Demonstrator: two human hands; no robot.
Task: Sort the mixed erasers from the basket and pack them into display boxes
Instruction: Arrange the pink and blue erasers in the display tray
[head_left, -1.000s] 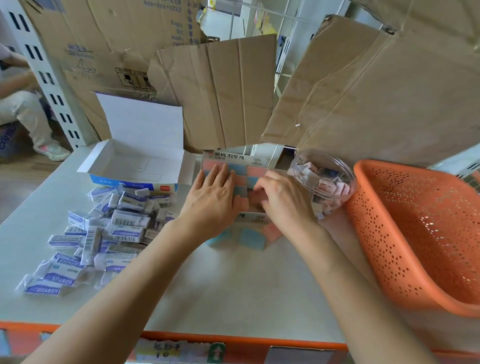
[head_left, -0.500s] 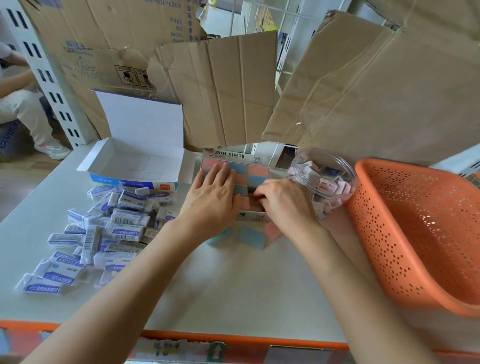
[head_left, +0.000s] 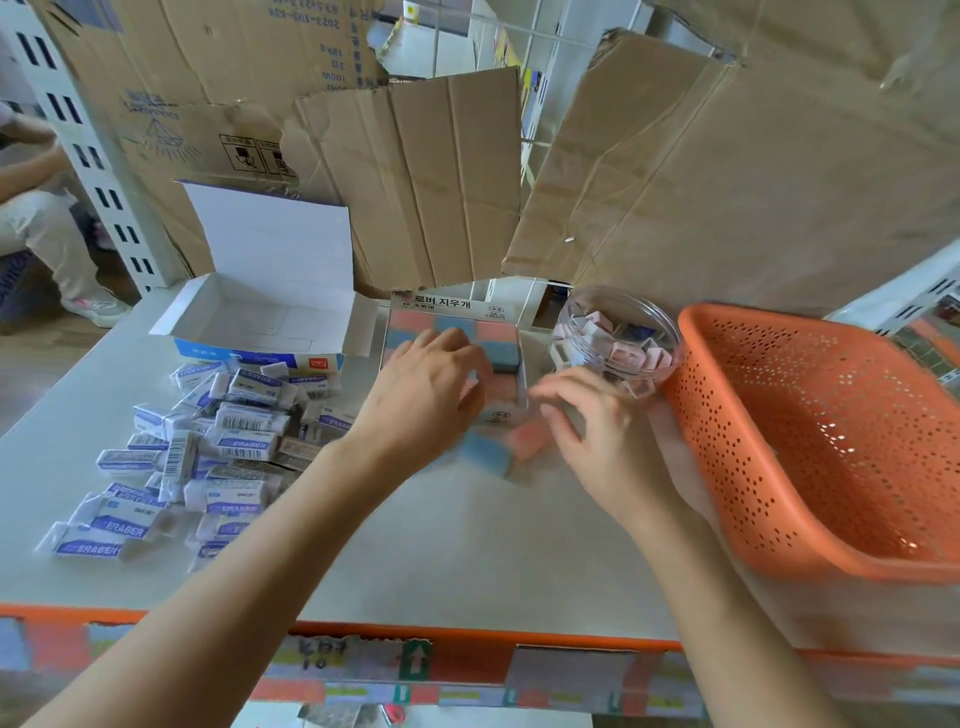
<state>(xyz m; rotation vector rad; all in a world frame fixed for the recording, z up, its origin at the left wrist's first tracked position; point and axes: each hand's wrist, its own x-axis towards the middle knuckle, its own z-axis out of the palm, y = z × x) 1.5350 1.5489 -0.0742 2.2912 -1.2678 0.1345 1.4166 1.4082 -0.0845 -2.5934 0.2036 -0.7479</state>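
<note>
Display box (head_left: 452, 306) mid-counter (head_left: 467, 545), nearly full of pink and blue erasers (head_left: 498, 358). Left hand (head_left: 426, 389) flat, pressing the rows. Right hand (head_left: 597, 431) blurred over loose pink eraser (head_left: 527, 439); grip unclear. Risk: forcing it in buckles the rows.

— How many erasers are packed in the display box (head_left: 452, 304)?

— Can't count them. The left hand (head_left: 426, 395) covers its near left part, and the tips of its fingers are tucked out of sight.

— And the right hand (head_left: 592, 431)?

— Smeared with blur (the fingers run together), so whether it holds anything is unclear. The pink eraser (head_left: 527, 439) just left of it is blurred too.

— The basket (head_left: 769, 441)?

— Cut off by the right edge. The seated person (head_left: 41, 218) at far left is cut by the left edge, and the pieces in the jar (head_left: 618, 338) are too small to tell apart.
</note>
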